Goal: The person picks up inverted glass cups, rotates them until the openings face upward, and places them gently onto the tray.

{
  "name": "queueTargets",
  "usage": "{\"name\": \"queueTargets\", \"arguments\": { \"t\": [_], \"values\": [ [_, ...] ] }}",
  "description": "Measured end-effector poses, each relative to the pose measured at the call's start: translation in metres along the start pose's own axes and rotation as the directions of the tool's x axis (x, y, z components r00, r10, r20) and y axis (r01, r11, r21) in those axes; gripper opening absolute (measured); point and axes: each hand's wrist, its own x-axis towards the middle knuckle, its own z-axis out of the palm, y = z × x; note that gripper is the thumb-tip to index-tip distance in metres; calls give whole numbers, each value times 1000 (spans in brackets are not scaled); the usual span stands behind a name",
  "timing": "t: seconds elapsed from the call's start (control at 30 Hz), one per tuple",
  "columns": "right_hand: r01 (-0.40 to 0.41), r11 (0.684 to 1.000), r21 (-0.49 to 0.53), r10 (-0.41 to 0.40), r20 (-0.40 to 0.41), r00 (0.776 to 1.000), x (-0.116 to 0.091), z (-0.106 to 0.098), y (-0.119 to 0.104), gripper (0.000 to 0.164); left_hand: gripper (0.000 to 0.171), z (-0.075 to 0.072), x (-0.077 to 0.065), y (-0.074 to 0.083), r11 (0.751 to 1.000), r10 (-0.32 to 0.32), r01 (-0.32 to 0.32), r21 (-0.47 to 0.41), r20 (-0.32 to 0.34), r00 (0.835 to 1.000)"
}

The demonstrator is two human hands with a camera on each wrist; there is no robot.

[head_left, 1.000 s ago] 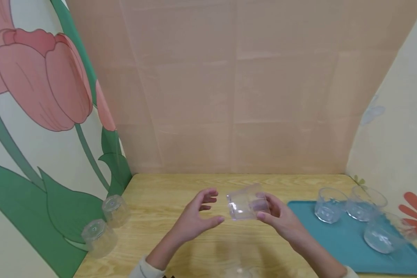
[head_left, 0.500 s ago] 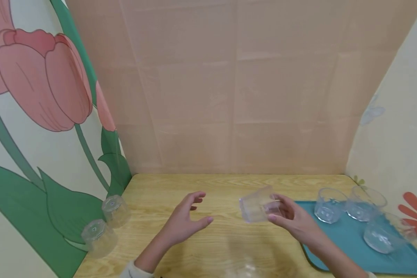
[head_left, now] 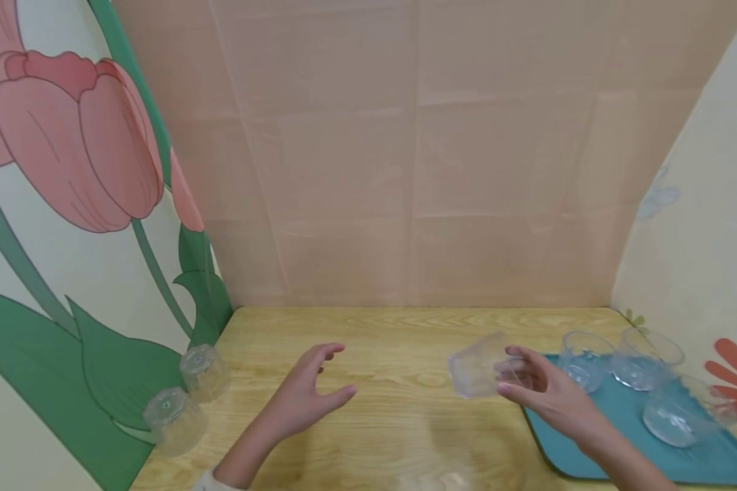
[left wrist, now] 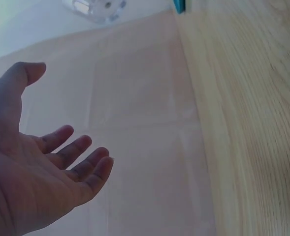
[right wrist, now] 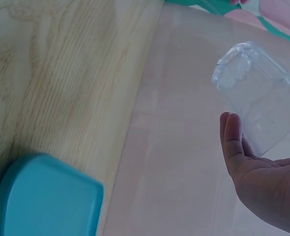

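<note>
A clear plastic cup [head_left: 475, 367] is held in the air by my right hand [head_left: 553, 392], its base tipped toward the left and its mouth toward the palm. The right wrist view shows the same cup [right wrist: 260, 93] between thumb and fingers. My left hand [head_left: 304, 395] hovers over the table to the left, fingers loosely bent and thumb apart, holding nothing; the left wrist view shows its bare palm [left wrist: 31, 182]. On the blue tray [head_left: 589, 447] at the right stand three clear cups, a left one [head_left: 580, 368], a back one [head_left: 641, 365] and a front one [head_left: 682, 416].
Two clear cups, a nearer one [head_left: 175, 423] and a farther one [head_left: 205, 374], stand upside down at the left edge of the wooden table [head_left: 368, 443]. A pink sheet [head_left: 405, 170] hangs behind; tulip-printed [head_left: 80, 143] and flower-printed walls flank the table.
My right hand has carried the cup to the right, toward the tray. The left hand has drawn away leftward. The standing cups have not moved.
</note>
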Motion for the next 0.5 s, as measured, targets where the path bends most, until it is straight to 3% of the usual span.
{"name": "queueTargets", "arguments": {
  "t": [0.5],
  "values": [
    [-91, 982, -166, 93, 4, 996, -9, -23, 17, 80, 73, -21, -13, -16, 993, -88, 88, 85, -3, 996]
  ]
}}
